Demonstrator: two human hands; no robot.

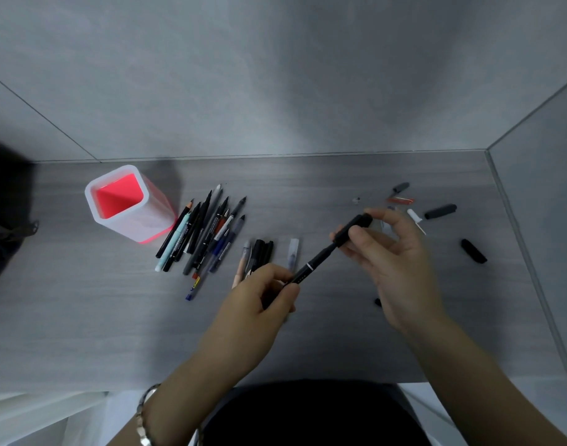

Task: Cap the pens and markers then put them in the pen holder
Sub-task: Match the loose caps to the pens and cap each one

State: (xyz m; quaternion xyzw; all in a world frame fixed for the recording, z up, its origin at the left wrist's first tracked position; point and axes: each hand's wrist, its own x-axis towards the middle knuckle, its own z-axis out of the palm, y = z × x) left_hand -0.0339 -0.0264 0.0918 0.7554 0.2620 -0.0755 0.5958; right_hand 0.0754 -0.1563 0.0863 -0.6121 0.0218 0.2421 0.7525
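Black pen [317, 260], tip hidden inside cap [356, 222]

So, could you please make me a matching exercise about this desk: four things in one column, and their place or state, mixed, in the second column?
Things:
1. pen holder
2. black pen
3. black cap
4. pile of pens

Places or states:
A. gripped by the left hand
B. lying on the table beside the pen holder
C. standing upright, red inside
D. pinched by the right hand

Pairs: 1-C, 2-A, 3-D, 4-B
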